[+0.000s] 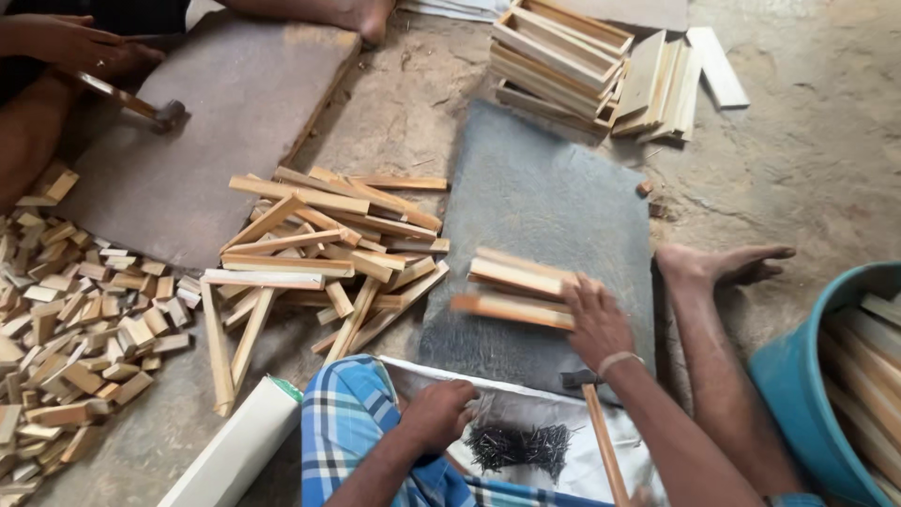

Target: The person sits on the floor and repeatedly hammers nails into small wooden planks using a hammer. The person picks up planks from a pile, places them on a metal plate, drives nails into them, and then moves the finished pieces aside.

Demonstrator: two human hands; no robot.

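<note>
Stone slab (554, 207) bears wooden frame (516, 286), right hand (596, 324) covering its end.

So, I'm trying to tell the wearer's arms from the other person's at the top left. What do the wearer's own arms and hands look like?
Both forearms are bare, with no sleeves or gloves. The right hand has a pale thin band around its wrist. The left hand wears nothing that shows. A blue, white and black checked cloth covers the lap beside the left arm.
</note>
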